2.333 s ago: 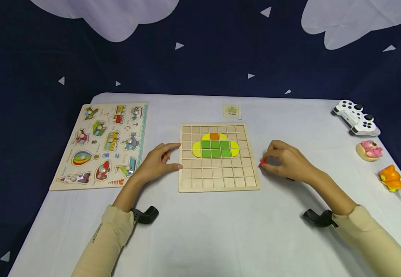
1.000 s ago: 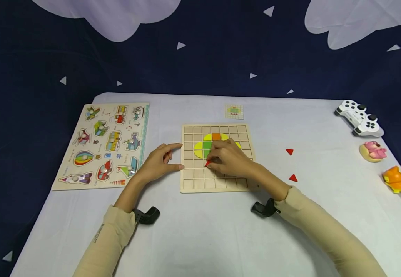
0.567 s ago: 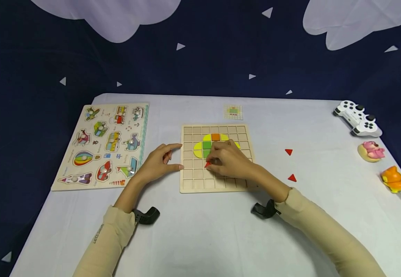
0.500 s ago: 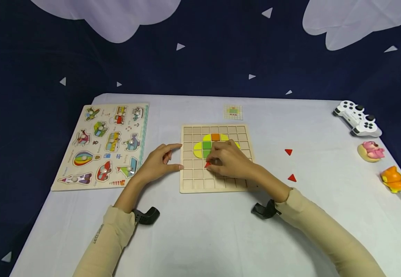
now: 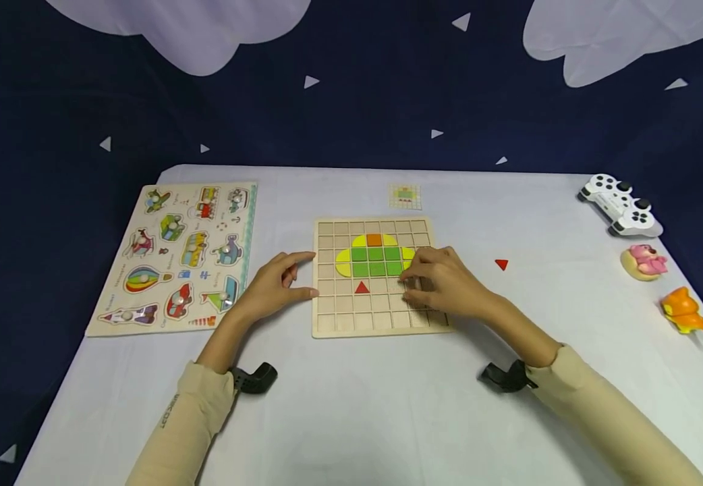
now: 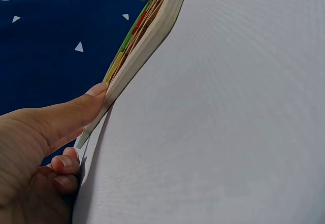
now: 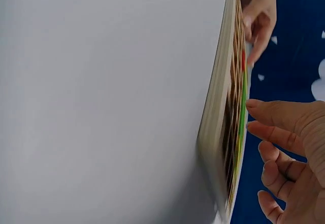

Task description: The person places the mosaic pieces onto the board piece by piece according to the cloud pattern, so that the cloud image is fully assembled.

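Pulled right off the red triangle (image 5: 361, 288), now seated in the board (image 5: 327, 327) just below the green block, right hand (image 5: 442, 283) empty, fingers loosely curled; left hand (image 5: 275, 287) bracing the board's left edge, thumb and forefinger apart.

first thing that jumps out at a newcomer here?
The wooden grid board at the table's centre, with a green, yellow and orange tile figure and one red triangle seated below it. The left hand braces the board's left edge; the right hand is over its right side.
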The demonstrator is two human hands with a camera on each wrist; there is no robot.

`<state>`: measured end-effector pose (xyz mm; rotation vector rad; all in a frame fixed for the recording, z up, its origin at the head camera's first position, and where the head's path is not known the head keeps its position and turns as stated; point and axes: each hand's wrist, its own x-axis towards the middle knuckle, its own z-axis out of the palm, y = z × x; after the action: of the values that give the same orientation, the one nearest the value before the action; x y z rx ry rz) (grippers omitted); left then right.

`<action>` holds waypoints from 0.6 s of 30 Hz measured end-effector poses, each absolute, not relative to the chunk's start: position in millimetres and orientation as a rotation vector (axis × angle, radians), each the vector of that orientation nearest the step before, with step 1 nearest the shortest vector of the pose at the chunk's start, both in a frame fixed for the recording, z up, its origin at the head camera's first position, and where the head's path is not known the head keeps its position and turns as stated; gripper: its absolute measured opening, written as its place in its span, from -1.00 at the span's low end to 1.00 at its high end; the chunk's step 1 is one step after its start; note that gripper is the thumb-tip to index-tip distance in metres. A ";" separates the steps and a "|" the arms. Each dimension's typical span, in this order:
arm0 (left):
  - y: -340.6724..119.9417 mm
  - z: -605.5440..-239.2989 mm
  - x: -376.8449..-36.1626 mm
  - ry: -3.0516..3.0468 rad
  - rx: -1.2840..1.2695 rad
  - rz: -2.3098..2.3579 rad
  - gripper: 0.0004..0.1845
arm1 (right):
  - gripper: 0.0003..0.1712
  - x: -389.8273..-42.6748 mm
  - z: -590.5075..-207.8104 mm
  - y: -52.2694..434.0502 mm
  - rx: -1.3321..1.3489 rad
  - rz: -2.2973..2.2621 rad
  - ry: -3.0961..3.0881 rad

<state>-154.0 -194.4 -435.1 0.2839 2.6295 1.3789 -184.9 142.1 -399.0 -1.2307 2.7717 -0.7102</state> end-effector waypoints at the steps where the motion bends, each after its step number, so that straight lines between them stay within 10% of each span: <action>1: -194.5 -435.0 -153.9 2.629 0.285 1.379 -0.27 | -0.76 -185.0 -399.2 149.2 -1.216 -0.712 2.774; 18: -194.8 -432.7 -153.2 2.630 0.321 1.383 -0.28 | -0.66 -177.7 -403.1 246.7 -1.192 -0.687 2.975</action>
<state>-153.2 -194.8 -432.7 0.3207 2.6304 1.3825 -177.7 246.7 -403.1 -1.1921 2.9751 -0.6871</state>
